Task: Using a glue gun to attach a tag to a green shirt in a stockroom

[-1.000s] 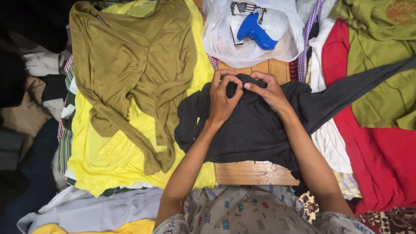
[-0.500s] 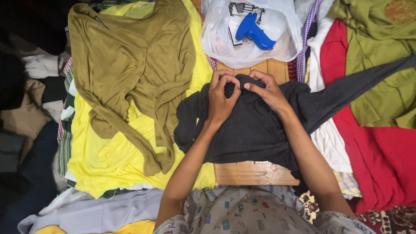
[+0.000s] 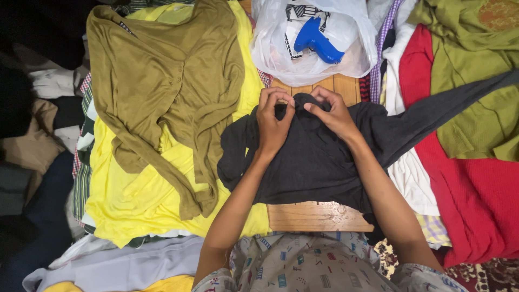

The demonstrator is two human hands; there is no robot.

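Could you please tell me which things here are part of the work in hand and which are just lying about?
In hand:
- dark top, pinched at its upper edge by both hands: left, right
- wooden board under it

Lying about:
- olive cardigan
- yellow garment
- plastic bag with blue tool
- red cloth

Bright centre — dim left edge

White plastic bag top centre, perhaps holding packaging.
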